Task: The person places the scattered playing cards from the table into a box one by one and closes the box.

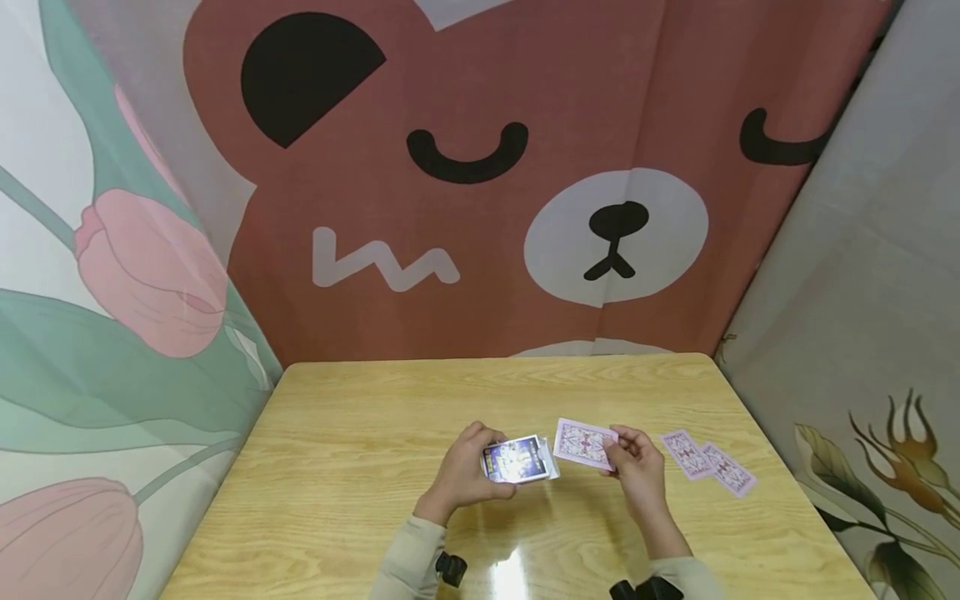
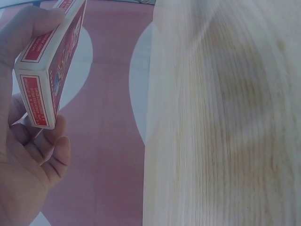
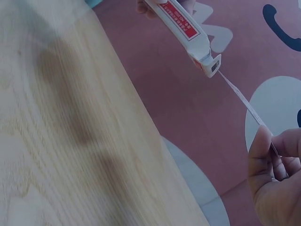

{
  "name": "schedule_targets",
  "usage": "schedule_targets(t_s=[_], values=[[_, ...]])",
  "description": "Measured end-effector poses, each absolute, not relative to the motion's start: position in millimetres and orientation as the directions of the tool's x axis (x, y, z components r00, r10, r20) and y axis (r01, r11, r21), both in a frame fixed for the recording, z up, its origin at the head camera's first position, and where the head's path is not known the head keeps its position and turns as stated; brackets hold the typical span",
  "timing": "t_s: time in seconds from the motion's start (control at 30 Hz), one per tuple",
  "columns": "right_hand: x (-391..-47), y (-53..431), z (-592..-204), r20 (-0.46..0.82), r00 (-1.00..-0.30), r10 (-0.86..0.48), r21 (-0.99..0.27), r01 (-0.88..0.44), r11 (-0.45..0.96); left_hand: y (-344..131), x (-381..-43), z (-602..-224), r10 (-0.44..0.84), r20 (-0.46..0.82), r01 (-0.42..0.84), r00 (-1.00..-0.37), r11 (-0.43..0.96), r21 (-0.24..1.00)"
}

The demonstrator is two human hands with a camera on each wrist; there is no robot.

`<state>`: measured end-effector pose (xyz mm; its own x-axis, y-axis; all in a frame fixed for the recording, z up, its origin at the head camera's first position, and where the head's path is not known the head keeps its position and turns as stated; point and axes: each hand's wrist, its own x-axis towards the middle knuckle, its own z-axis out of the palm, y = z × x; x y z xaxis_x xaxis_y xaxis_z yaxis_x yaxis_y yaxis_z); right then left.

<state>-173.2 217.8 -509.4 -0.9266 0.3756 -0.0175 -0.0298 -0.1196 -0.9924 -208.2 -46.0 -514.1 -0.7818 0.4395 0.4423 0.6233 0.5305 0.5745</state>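
My left hand (image 1: 463, 468) grips a playing card box (image 1: 516, 460) by its edges above the table. The box is white with red printed panels on its narrow sides, as the left wrist view shows on the card box (image 2: 37, 89). Its flap (image 3: 212, 65) stands open at the end facing my right hand. Between thumb and fingers, my right hand (image 1: 639, 467) pinches a playing card (image 1: 583, 442) with a pink and white patterned back. The card's far edge points toward the open end of the box; in the right wrist view the card (image 3: 244, 101) appears nearly edge-on.
Two playing cards (image 1: 687, 455) with the same back lie overlapping at their corners on the right of the wooden table (image 1: 360, 417). A curtain (image 1: 585, 100) with a bear face hangs behind the table; printed cloth also hangs at both sides.
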Motion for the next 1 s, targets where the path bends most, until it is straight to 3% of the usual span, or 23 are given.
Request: schedule_targets(t_s=[0.47,1.0], values=[[-177.1,206.5,-501.6,0.023,-0.923,0.383,-0.983,-0.091,-0.16,-46.5,-209.6,-518.1,0.441,0.455,0.633,-0.774,0.528,0.566],[-170.6,203.4,-507.3,0.083,-0.96,0.267,-0.996,-0.087,-0.003,-48.1,-210.6,-519.1,0.43,0.463,0.632,-0.775,0.526,0.569]])
